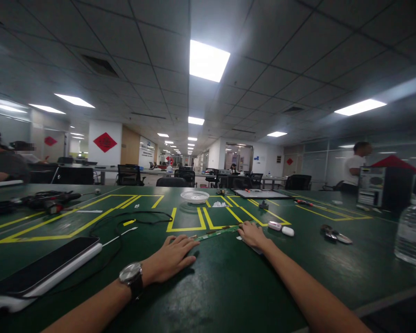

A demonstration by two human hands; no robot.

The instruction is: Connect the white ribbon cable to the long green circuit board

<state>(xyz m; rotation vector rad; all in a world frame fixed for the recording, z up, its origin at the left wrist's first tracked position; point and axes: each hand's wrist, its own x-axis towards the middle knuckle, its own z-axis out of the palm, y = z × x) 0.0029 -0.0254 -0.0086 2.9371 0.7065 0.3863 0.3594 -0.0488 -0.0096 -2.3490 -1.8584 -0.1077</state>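
Evidently, both hands were down at the green table (208,296), with a narrow green strip (217,233) slanting between them. The left hand (175,256) lay palm down, fingers extended and thumb set apart, its fingertips at the strip's near left end; a watch (131,274) circled that wrist. The right hand (253,235) bent its fingers down at the far right end, though whether they pinched the strip could not be told. Something pale and flat, mostly hidden, lay beneath that palm.

Just right of it sat a pink case (274,225) and a white case (287,231), side by side. To the left, a dark slab (48,263) lay along a long white bar (69,273), near a looping black cable (125,217). Beyond the strip, yellow tape (187,229) marked out boxes, and a white latticed dish (194,197) stood past them. A clear bottle (412,233) rose at the right edge, with a computer case (370,187) behind it. Farther back was a person in a white top (351,169).
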